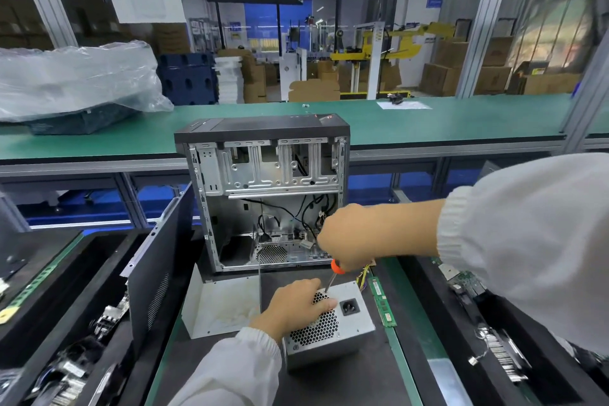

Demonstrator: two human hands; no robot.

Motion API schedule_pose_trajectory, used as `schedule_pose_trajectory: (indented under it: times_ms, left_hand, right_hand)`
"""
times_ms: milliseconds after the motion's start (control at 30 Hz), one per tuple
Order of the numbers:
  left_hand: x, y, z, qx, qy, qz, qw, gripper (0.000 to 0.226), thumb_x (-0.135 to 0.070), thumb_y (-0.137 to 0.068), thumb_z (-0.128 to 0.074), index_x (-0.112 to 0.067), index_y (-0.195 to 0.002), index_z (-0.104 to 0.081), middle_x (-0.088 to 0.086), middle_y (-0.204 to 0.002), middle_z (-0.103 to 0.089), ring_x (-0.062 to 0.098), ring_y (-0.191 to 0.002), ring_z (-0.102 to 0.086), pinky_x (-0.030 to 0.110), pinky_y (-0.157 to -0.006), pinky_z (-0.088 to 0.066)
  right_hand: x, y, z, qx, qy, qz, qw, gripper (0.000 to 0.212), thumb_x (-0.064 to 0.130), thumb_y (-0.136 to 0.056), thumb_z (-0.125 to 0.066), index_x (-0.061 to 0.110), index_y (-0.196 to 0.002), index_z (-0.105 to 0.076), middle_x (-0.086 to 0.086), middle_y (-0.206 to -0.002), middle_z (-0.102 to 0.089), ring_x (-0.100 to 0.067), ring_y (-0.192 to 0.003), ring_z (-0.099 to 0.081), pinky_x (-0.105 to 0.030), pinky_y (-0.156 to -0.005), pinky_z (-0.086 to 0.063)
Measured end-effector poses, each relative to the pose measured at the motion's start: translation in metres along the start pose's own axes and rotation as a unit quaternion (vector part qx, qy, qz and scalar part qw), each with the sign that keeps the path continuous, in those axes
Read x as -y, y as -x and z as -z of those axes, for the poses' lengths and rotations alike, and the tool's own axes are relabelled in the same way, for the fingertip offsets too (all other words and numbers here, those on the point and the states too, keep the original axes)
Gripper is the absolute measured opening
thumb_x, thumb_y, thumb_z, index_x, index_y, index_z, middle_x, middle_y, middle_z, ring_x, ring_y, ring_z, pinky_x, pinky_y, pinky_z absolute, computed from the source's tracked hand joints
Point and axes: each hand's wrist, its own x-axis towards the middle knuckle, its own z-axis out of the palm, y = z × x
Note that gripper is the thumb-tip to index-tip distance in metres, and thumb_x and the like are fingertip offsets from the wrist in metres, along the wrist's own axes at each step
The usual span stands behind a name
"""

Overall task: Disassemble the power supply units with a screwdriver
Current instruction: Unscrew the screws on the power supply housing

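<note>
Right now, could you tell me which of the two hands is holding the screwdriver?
The right hand grips the orange-handled screwdriver, tip down on the power supply unit. The left hand only rests on the unit's grille.

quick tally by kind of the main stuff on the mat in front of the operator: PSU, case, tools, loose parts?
Power supply unit: 1
Open computer case: 1
Screwdriver: 1
Green memory stick: 1
Loose white metal cover: 1
Detached black side panel: 1
Total: 6
</note>
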Motion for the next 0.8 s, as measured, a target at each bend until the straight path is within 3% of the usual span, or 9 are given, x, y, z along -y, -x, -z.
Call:
schedule_pose_trajectory:
  times_ms: [100,200,267,333,433,533,600,700,800]
  left_hand:
    - [0.001,0.002,-0.001,-0.009,0.007,-0.005,1.000,0.049,-0.058,-0.095,-0.044,-0.018,-0.122,-0.054,0.003,-0.123,-0.062,0.025,-0.116,-0.055,0.038,-0.085,-0.042]
    - [-0.001,0.005,0.001,-0.010,0.025,-0.010,1.000,0.051,-0.057,-0.096,-0.045,-0.021,-0.132,-0.051,0.007,-0.115,-0.066,0.025,-0.112,-0.057,0.036,-0.089,-0.044]
    - [-0.002,0.007,0.002,-0.009,0.028,-0.010,1.000,0.049,-0.056,-0.096,-0.045,-0.019,-0.128,-0.053,0.006,-0.114,-0.066,0.026,-0.111,-0.058,0.037,-0.090,-0.046]
    - [-0.003,0.008,0.003,-0.008,0.024,-0.020,0.999,0.044,-0.055,-0.096,-0.046,-0.020,-0.123,-0.055,0.001,-0.119,-0.065,0.024,-0.113,-0.057,0.041,-0.092,-0.047]
    - [-0.004,0.009,0.005,-0.004,0.026,-0.024,0.999,0.040,-0.055,-0.095,-0.047,-0.025,-0.118,-0.058,-0.003,-0.115,-0.066,0.020,-0.109,-0.059,0.042,-0.092,-0.047]
    - [-0.005,0.012,0.005,-0.012,0.030,-0.026,0.999,0.037,-0.054,-0.095,-0.048,-0.023,-0.111,-0.057,-0.001,-0.110,-0.066,0.021,-0.106,-0.060,0.040,-0.091,-0.047]
    - [-0.006,0.012,0.006,-0.015,0.026,-0.026,0.999,0.037,-0.055,-0.095,-0.048,-0.023,-0.112,-0.057,-0.001,-0.111,-0.065,0.021,-0.107,-0.059,0.039,-0.090,-0.047]
    - [-0.005,0.011,0.006,-0.011,0.037,-0.026,0.999,0.037,-0.055,-0.095,-0.047,-0.024,-0.113,-0.056,-0.002,-0.112,-0.065,0.020,-0.108,-0.059,0.037,-0.089,-0.045]
    - [-0.002,0.010,0.005,-0.009,0.067,-0.032,0.997,0.032,-0.057,-0.094,-0.050,-0.028,-0.103,-0.057,-0.005,-0.107,-0.067,0.018,-0.104,-0.060,0.034,-0.084,-0.045]
  right_hand:
    - [0.011,0.012,-0.008,-0.197,0.247,0.135,0.939,0.016,0.011,-0.092,-0.051,0.018,-0.097,-0.065,0.001,-0.093,-0.061,-0.022,-0.082,-0.056,-0.029,-0.062,-0.037]
    - [0.016,0.018,-0.011,-0.226,0.358,0.193,0.885,0.015,0.015,-0.091,-0.053,0.021,-0.089,-0.066,0.003,-0.092,-0.060,-0.021,-0.076,-0.044,-0.030,-0.060,-0.034]
    - [0.018,0.013,-0.014,-0.249,0.313,0.184,0.898,0.016,0.011,-0.090,-0.053,0.019,-0.092,-0.067,0.000,-0.095,-0.062,-0.020,-0.079,-0.052,-0.028,-0.053,-0.030]
    - [0.016,0.008,-0.008,-0.216,0.194,0.131,0.948,0.013,0.011,-0.088,-0.058,0.013,-0.098,-0.065,-0.006,-0.099,-0.063,-0.023,-0.080,-0.058,-0.028,-0.050,-0.032]
    - [-0.001,0.001,0.006,-0.092,-0.001,0.013,0.996,0.044,0.040,-0.073,-0.079,0.009,-0.095,-0.055,-0.005,-0.086,-0.058,-0.020,-0.069,-0.057,-0.027,-0.052,-0.042]
    - [-0.021,-0.002,0.014,0.068,-0.196,-0.087,0.974,0.056,0.058,-0.078,-0.067,0.006,-0.084,-0.047,-0.008,-0.071,-0.059,-0.011,-0.038,-0.044,-0.016,-0.035,-0.032]
    - [-0.027,-0.010,0.009,0.113,-0.294,-0.135,0.939,0.050,0.054,-0.093,-0.050,0.004,-0.086,-0.047,-0.011,-0.071,-0.054,-0.012,-0.038,-0.040,-0.012,-0.030,-0.024]
    - [-0.021,-0.013,0.002,0.115,-0.252,-0.119,0.954,0.038,0.039,-0.102,-0.037,0.007,-0.088,-0.053,-0.007,-0.060,-0.051,-0.014,-0.048,-0.038,-0.017,-0.034,-0.026]
    - [-0.018,-0.004,-0.004,-0.048,0.022,-0.022,0.998,0.028,0.030,-0.097,-0.048,0.012,-0.076,-0.053,-0.003,-0.069,-0.055,-0.015,-0.054,-0.042,-0.025,-0.045,-0.029]
